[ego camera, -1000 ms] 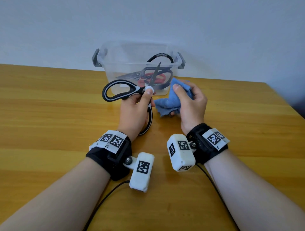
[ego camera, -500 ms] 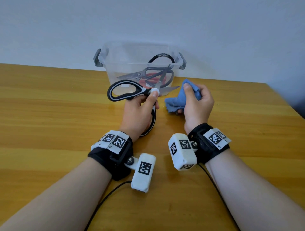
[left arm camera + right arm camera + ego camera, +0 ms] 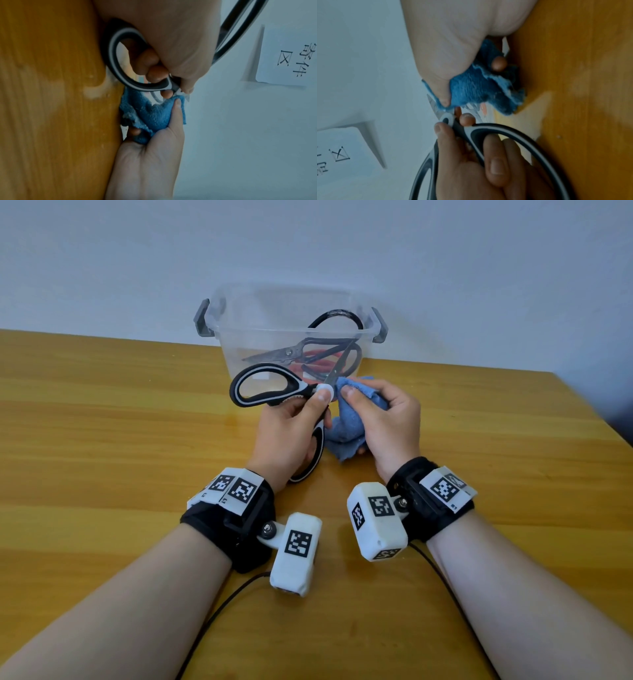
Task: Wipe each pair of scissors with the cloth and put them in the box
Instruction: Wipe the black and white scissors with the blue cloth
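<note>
Scissors in left hand; sign reads "寄件区".

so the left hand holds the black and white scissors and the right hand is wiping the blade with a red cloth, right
Not quite: the cloth is blue, not red, as the head view shows. The rest holds: the left hand grips the black and white scissors while the right hand wipes the blade.

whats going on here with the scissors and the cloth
A person is cleaning scissors at a wooden table. The left hand grips black-and-white-handled scissors, while the right hand pinches a blue terry cloth around a blade near the pivot. Other scissors already lie in the clear plastic box behind.
</note>
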{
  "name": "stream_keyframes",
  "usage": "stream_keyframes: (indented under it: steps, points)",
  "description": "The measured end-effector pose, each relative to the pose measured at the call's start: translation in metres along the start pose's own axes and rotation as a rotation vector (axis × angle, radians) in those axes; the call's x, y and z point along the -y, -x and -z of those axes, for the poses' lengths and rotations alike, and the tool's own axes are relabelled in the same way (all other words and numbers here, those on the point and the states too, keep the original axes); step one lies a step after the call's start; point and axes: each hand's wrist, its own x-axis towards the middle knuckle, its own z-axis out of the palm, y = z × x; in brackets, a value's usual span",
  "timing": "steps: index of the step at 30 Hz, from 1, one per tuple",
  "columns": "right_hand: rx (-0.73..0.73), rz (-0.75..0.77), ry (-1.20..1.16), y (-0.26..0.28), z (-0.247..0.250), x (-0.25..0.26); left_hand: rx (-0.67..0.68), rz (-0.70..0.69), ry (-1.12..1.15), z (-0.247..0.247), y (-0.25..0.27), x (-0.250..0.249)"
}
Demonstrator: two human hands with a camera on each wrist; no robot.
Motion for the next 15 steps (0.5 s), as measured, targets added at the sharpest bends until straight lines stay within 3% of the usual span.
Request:
stream_keyframes:
  steps: [4,7,11,15]
  points:
    - [-0.205,-0.036,-0.029,-0.006,0.001,-0.002,-0.04,-0.015,-0.019,0.002,-0.002,0.002]
    - [-0.288,-0.051,-0.185,-0.008,0.004,0.002,-0.033,0.038,0.006,0.003,-0.002,0.001]
    - [-0.24,-0.086,-0.39,-0.015,0.008,0.002,0.027,0.093,-0.004,0.002,0.0,0.0]
    - [-0.145,-0.106,-0.227,-0.011,0.007,0.008,-0.054,0.061,0.04,0.002,-0.002,0.002]
